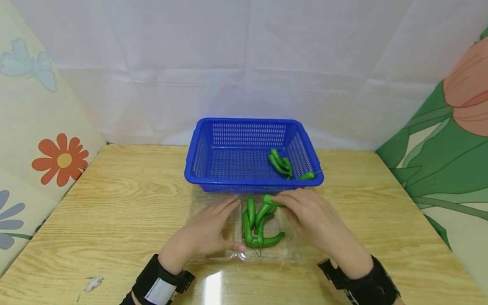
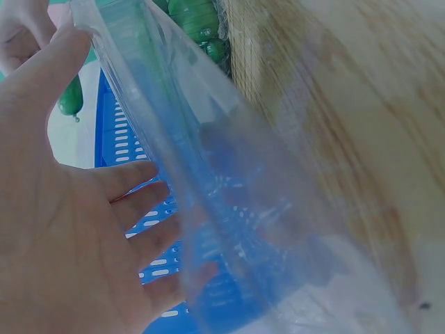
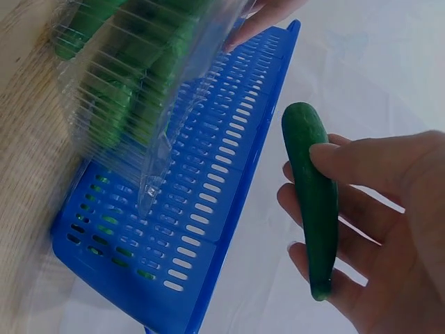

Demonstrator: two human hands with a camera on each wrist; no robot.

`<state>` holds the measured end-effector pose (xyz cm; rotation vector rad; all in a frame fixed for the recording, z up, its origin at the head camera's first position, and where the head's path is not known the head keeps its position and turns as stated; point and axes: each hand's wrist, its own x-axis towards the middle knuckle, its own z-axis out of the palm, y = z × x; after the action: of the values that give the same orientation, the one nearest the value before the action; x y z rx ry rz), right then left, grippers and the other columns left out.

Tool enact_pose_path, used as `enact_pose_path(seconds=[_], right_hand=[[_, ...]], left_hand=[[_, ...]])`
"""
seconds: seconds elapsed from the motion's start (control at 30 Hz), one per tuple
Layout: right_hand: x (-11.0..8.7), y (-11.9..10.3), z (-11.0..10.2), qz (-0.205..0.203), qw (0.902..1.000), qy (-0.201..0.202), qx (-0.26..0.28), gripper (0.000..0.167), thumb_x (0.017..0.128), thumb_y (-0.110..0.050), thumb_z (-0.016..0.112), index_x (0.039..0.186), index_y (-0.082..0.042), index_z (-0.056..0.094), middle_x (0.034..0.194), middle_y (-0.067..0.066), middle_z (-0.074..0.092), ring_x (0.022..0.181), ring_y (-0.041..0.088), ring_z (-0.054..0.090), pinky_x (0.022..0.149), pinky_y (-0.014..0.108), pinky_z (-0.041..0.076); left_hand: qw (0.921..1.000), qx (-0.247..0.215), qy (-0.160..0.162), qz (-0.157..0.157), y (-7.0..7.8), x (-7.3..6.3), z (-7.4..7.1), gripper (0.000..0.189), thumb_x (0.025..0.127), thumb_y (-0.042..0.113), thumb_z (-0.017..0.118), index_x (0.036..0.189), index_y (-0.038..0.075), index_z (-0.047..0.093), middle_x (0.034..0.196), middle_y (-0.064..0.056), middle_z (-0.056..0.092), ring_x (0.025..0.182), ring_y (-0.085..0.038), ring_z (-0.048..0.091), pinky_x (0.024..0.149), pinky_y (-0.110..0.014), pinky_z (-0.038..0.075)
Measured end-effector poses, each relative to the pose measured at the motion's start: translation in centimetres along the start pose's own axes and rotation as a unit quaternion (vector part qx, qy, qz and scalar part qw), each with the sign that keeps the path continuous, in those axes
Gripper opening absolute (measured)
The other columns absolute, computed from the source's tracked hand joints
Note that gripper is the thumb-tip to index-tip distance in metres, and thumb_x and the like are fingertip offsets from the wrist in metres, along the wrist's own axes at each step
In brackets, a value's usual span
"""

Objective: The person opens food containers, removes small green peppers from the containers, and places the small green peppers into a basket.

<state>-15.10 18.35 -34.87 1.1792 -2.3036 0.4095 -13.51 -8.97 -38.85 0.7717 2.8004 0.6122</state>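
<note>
My right hand (image 1: 310,218) pinches a green chili pepper (image 3: 311,202) between thumb and fingers, above the right compartment of a clear plastic container (image 1: 280,255). Several green chili peppers (image 1: 248,220) lie in that compartment, some crossing each other. Over the left compartment, my left hand (image 1: 202,235) is spread with its fingers fairly straight. Its thumb touches the container near the middle divider, and the left wrist view shows the fingers partly behind the clear plastic (image 2: 208,209). No pepper is in the left hand.
A blue plastic basket (image 1: 244,182) stands just behind the container, with several green peppers (image 1: 281,164) in its right part. One pepper's stem pokes over the rim. A white sheet hangs behind the wooden table (image 1: 145,182); patterned panels flank it.
</note>
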Motion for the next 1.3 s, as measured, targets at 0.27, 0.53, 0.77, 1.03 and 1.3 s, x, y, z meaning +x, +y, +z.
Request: enact_pose_path(seconds=[0.27,0.53,0.77,1.03,1.3], right_hand=[[0.0,0.2,0.1,0.001,0.9998,0.02,0.0,0.043,0.073,0.009,0.078,0.114,-0.002,0.07,0.109,0.01,0.07,0.099,0.027,0.066,0.086,0.044,0.056],[0.1,0.3,0.1,0.001,0.9991,0.043,-0.001,0.048,0.071,0.012,0.08,0.116,0.0,0.069,0.11,0.013,0.069,0.099,0.031,0.066,0.084,0.045,0.057],[0.1,0.7,0.2,0.007,0.9972,0.074,-0.008,0.044,0.069,0.015,0.08,0.11,0.001,0.069,0.11,0.017,0.067,0.098,0.035,0.065,0.082,0.048,0.057],[0.0,1.2,-0.1,0.023,0.9971,0.072,-0.014,0.04,0.072,0.012,0.078,0.109,0.002,0.069,0.104,0.015,0.069,0.092,0.033,0.066,0.082,0.046,0.056],[0.0,1.4,-0.2,0.028,0.9962,0.076,-0.031,0.04,0.071,0.014,0.079,0.108,0.002,0.069,0.103,0.014,0.07,0.095,0.032,0.066,0.084,0.046,0.054]], left_hand=[[0.9999,0.006,-0.006,-0.008,0.0,0.0,0.0,0.111,0.075,0.07,0.07,0.159,0.014,0.023,0.165,-0.002,0.015,0.147,-0.033,0.023,0.118,-0.056,0.019],[1.0,0.006,-0.001,-0.002,-0.1,0.0,0.1,0.111,0.075,0.07,0.07,0.158,0.012,0.024,0.164,-0.005,0.018,0.146,-0.034,0.025,0.118,-0.056,0.021],[1.0,0.005,-0.001,0.0,-0.1,0.0,0.0,0.11,0.076,0.069,0.07,0.158,0.012,0.025,0.164,-0.005,0.018,0.146,-0.035,0.025,0.118,-0.057,0.021],[1.0,0.006,-0.001,0.0,-0.1,0.0,0.1,0.109,0.076,0.069,0.07,0.158,0.011,0.026,0.164,-0.006,0.019,0.146,-0.033,0.026,0.118,-0.056,0.021],[1.0,-0.001,0.0,-0.001,-0.1,0.1,0.1,0.108,0.076,0.067,0.071,0.158,0.012,0.026,0.164,-0.006,0.02,0.146,-0.034,0.026,0.118,-0.056,0.022]])
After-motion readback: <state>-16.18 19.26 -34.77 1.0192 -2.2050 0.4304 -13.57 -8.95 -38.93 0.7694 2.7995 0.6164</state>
